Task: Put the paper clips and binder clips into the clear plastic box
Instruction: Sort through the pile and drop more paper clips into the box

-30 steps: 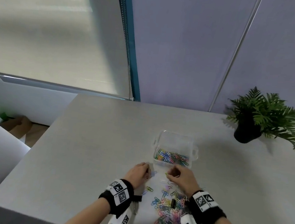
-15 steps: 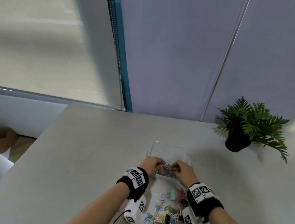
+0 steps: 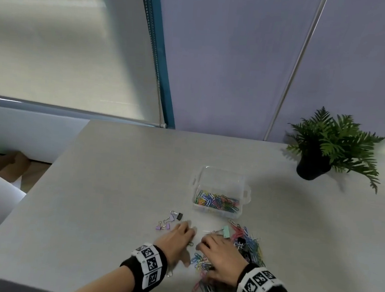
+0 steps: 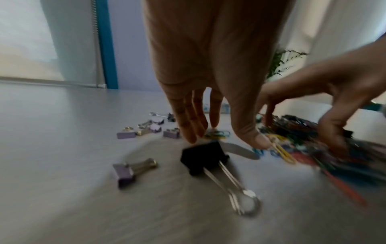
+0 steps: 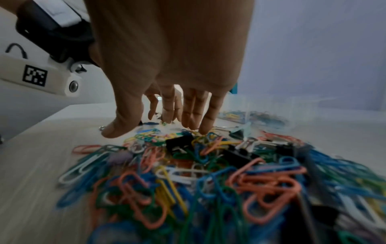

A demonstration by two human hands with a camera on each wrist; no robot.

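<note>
The clear plastic box (image 3: pixel 221 182) stands open on the table with many coloured paper clips in it. In front of it lies a pile of paper clips (image 3: pixel 251 245) (image 5: pixel 208 173) mixed with black binder clips (image 5: pixel 179 143) and a mint binder clip (image 3: pixel 225 231). My right hand (image 3: pixel 211 244) (image 5: pixel 160 125) hangs over the pile's left part, its fingertips (image 5: pixel 203 130) down on the clips and holding nothing. My left hand (image 3: pixel 180 234) (image 4: pixel 225 137) is beside it, fingers straight down near a black binder clip (image 4: pixel 202 156) and a yellow paper clip (image 4: pixel 281 152).
Small purple binder clips (image 3: pixel 163 224) and a small black one (image 3: pixel 179 215) lie left of my left hand. Another purple binder clip (image 4: pixel 125 171) lies near my left wrist. A potted plant (image 3: pixel 324 154) stands at the back right. The table's left edge (image 3: pixel 21 201) is near.
Both hands have come back from over the box to the pile near the table's front. The view has tilted down a little.
</note>
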